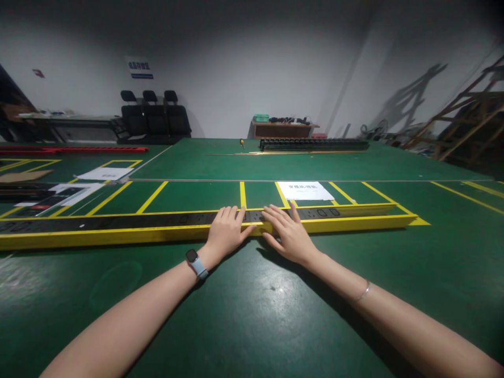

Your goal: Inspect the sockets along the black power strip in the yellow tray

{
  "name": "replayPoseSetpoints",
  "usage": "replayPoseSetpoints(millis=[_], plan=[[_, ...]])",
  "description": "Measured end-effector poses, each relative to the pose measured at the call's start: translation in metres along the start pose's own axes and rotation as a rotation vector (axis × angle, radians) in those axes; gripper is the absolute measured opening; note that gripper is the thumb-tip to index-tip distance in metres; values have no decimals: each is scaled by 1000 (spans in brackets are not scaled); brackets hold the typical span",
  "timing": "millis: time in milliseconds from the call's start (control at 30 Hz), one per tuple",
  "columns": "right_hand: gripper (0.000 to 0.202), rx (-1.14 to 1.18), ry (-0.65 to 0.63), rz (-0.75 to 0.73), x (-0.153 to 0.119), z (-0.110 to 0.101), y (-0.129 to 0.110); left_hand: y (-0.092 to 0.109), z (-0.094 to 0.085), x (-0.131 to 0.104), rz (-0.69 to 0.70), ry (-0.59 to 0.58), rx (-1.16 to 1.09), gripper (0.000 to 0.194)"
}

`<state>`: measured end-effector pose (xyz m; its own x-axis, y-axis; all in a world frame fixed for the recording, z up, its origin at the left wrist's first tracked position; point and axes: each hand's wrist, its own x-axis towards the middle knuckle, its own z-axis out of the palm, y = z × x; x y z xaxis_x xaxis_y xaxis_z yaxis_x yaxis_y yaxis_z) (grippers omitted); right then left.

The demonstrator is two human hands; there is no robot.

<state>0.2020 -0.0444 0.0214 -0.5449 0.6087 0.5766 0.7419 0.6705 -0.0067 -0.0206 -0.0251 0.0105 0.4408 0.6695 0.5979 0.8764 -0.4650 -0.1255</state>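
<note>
A long power strip (149,220), a yellow channel with black socket modules set in it, lies across the green table in front of me. My left hand (227,231) rests on its middle, fingers stretched over the black modules and thumb pointing right along the near yellow wall. Just to the right, my right hand (289,233) lies over the same strip with its fingers spread and its thumb apart. A small gap separates the two hands. The modules under my fingers are hidden. Further right, sockets (328,212) show near the channel's bare end.
Yellow tape lines mark the green table (271,304). A printed sheet (305,191) lies behind the strip, with more papers (103,173) at left. Further back are a black rack strip (313,144), thin rods (275,153) and a screwdriver (242,143). A wooden frame (472,110) stands far right.
</note>
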Motion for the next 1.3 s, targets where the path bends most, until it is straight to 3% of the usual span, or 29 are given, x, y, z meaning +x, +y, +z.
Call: replayPoseSetpoints(millis=[200,833,1300], plan=[[58,141,-64,-56,20,14,-25,-1,0,-1,12,-23,19,53],[30,122,60,25,13,8,-3,-1,0,-1,10,23,-6,68],[28,-77,139,47,14,21,-9,-1,5,-1,-1,41,-26,74]])
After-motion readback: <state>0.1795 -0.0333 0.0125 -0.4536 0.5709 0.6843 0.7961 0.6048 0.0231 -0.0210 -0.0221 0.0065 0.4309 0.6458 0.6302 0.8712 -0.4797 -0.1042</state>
